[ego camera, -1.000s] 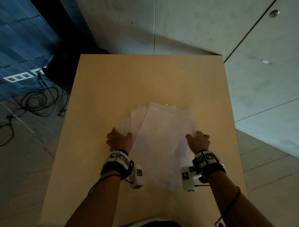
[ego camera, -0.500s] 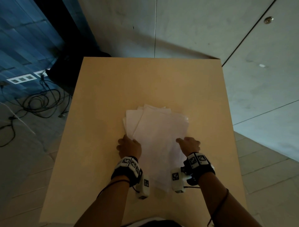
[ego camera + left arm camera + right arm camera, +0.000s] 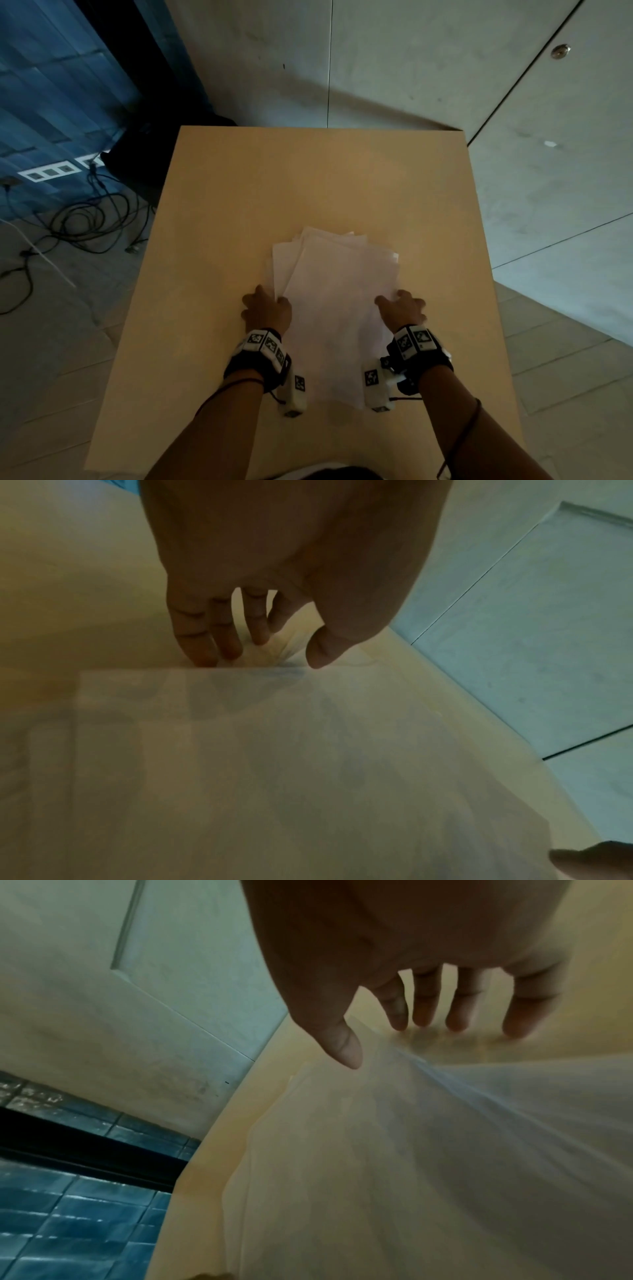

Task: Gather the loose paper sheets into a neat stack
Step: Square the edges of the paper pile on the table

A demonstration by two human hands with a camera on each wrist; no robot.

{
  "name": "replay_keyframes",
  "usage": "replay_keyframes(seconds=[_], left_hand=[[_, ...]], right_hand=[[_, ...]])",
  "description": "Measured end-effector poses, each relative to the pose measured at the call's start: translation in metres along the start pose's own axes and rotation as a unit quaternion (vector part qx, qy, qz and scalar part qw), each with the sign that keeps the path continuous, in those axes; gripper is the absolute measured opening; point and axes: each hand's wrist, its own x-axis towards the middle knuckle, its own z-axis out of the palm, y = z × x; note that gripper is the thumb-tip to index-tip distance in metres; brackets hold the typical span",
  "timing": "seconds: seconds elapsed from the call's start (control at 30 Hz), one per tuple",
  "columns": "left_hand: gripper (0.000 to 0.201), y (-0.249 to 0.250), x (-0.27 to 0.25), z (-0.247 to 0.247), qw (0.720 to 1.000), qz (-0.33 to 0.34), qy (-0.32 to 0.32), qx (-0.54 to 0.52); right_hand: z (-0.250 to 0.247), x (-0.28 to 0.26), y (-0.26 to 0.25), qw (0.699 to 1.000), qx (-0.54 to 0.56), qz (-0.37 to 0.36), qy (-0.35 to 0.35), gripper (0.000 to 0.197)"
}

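Observation:
Several white paper sheets (image 3: 337,308) lie fanned in a loose pile on the tan table (image 3: 308,185), their far corners splayed. My left hand (image 3: 267,310) sits at the pile's left edge. In the left wrist view its fingertips (image 3: 205,653) stand straight down on the table against the sheets (image 3: 274,750), thumb over the edge. My right hand (image 3: 400,308) is at the pile's right edge. In the right wrist view its fingers (image 3: 424,1010) point down to the table beside the blurred sheets (image 3: 411,1150), thumb above them. Neither hand grips anything.
The table's far half is bare wood. Its left edge (image 3: 137,274) drops to a tiled floor with tangled cables (image 3: 85,219) and a floor socket strip (image 3: 48,171). A dark object (image 3: 147,150) stands off the far left corner. Concrete floor lies to the right.
Both hands have moved inward against the pile's sides, and the fan of sheets is narrower than a second ago. Over the last half second the hands have hardly shifted.

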Motion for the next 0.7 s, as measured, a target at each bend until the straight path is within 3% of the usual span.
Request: replay_keyframes(seconds=[0.27,0.37,0.5,0.7], left_hand=[[0.06,0.012,-0.001,0.005,0.997,0.044,-0.051,0.038],[0.059,0.003,0.001,-0.001,0.997,0.04,-0.056,0.026],[0.053,0.007,0.011,-0.01,1.0,-0.011,-0.006,0.026],[0.056,0.04,0.014,-0.01,0.998,0.019,-0.051,-0.009]], right_hand=[[0.005,0.0,-0.002,0.996,0.049,0.02,-0.076,0.078],[-0.007,0.01,-0.001,0.997,0.043,0.027,-0.05,0.078],[-0.009,0.014,-0.004,0.998,-0.058,0.011,-0.017,0.076],[-0.001,0.013,-0.026,0.997,-0.049,-0.031,-0.053,0.074]])
